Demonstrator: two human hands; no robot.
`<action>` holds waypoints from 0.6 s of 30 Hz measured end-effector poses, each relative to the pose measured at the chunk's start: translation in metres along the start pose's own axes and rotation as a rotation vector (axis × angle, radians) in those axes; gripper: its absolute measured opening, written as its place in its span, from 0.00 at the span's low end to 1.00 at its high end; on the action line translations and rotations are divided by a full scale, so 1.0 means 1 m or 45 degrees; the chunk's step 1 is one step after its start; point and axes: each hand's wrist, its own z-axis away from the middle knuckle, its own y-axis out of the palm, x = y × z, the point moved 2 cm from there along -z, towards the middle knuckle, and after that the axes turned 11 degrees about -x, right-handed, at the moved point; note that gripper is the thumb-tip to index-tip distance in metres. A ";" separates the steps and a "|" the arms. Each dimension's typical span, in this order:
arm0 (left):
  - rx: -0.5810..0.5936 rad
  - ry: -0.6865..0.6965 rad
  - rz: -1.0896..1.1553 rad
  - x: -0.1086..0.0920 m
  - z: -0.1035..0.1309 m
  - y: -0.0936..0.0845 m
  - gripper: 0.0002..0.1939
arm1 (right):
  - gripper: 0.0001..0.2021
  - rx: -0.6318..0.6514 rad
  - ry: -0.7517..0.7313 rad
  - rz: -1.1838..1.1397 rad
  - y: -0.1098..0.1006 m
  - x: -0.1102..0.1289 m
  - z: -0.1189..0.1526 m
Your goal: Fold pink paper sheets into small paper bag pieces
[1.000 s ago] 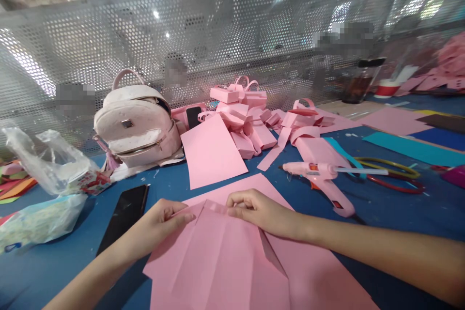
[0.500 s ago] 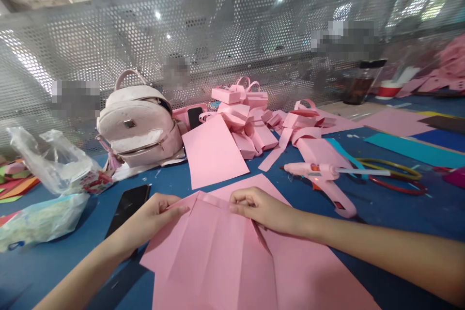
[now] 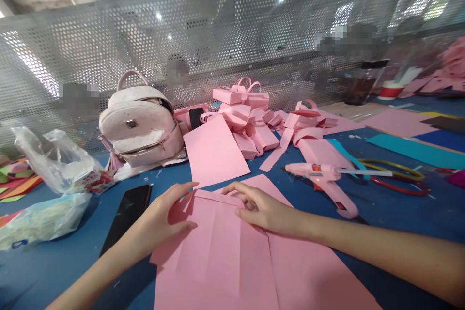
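Observation:
A creased pink paper (image 3: 214,237) with a narrow folded strip along its far edge lies over other pink sheets. My left hand (image 3: 176,213) is at its left side, thumb and fingers spread apart, nothing pinched between them. On the right, my right hand (image 3: 254,203) has its fingers curled over the folded edge, the thumb on the near side of the paper. The fingertips at the far side are partly hidden. A pink glue gun (image 3: 329,181) lies to the right of my right hand, a glue stick in its back end.
A black phone (image 3: 127,213) lies left of the papers. Behind are a pale backpack (image 3: 140,123), a pink sheet (image 3: 216,152) and a pile of pink paper boxes (image 3: 247,118). Plastic bags (image 3: 61,164) sit at left; scissors (image 3: 395,177) and a blue strip (image 3: 414,150) at right.
My left hand has let go of the paper's upper left corner and its fingers have spread. The paper lies flatter, and my right hand's fingers have reached further over the folded edge.

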 end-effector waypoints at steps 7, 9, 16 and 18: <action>-0.098 0.073 -0.009 -0.008 0.000 -0.007 0.14 | 0.19 0.025 0.052 -0.063 0.000 -0.005 0.000; -0.169 -0.058 0.078 -0.006 -0.003 -0.010 0.13 | 0.18 0.036 0.063 -0.100 0.000 -0.006 0.000; -0.312 -0.428 0.515 0.008 -0.007 -0.015 0.14 | 0.12 0.026 0.128 -0.112 -0.002 -0.008 -0.002; -0.314 -0.470 0.598 0.011 -0.008 -0.015 0.16 | 0.13 0.020 0.147 -0.126 -0.003 -0.009 -0.003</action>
